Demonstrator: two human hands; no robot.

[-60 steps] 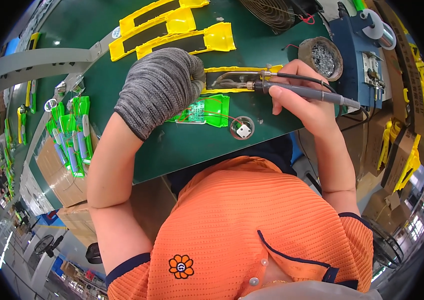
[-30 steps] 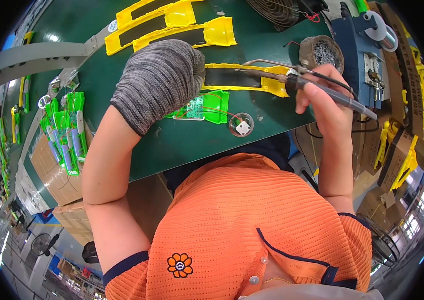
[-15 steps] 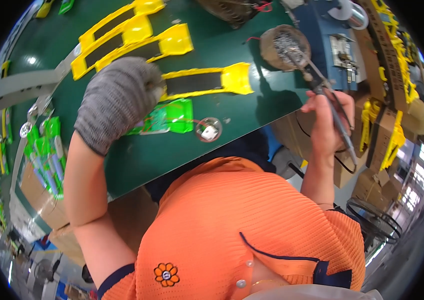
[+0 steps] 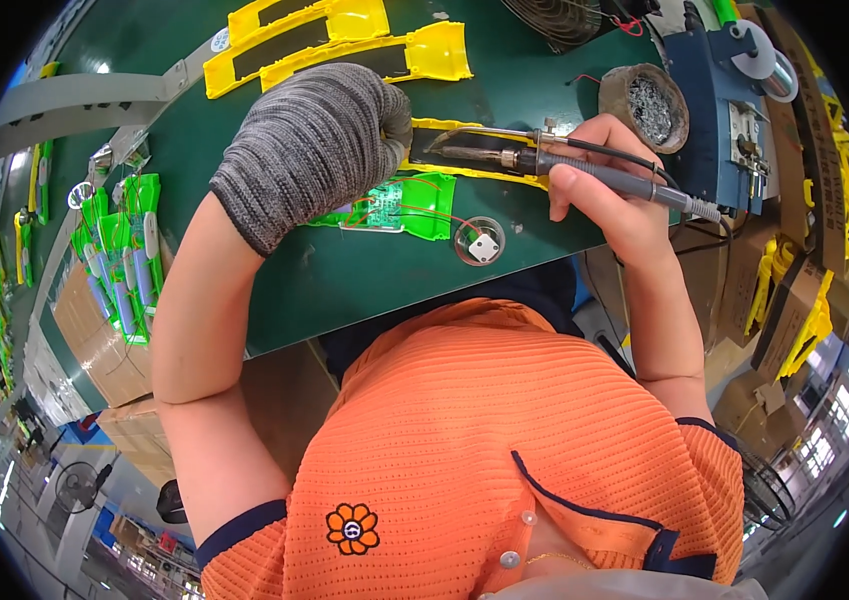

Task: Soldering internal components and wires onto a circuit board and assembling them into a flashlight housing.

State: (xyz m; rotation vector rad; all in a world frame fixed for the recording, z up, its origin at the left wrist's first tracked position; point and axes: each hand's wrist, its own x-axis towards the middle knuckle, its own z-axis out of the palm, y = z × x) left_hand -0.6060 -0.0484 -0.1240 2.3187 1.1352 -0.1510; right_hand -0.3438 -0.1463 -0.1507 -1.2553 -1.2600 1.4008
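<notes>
Head view: soldering iron (image 4: 616, 180) lies in right hand (image 4: 629, 222).

Room here, on the green tabletop (image 4: 534, 90) between yellow casings (image 4: 437, 52) and round pot (image 4: 677, 125); soldering iron (image 4: 596, 173) barring the way below; gloved left hand (image 4: 316, 145) walling off the left; narrow strip along the front edge, below the clear dish (image 4: 497, 230).

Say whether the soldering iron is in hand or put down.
In hand: the right hand grips the soldering iron by its grey handle, its tip over the yellow case; whether touching, I cannot tell.
</notes>
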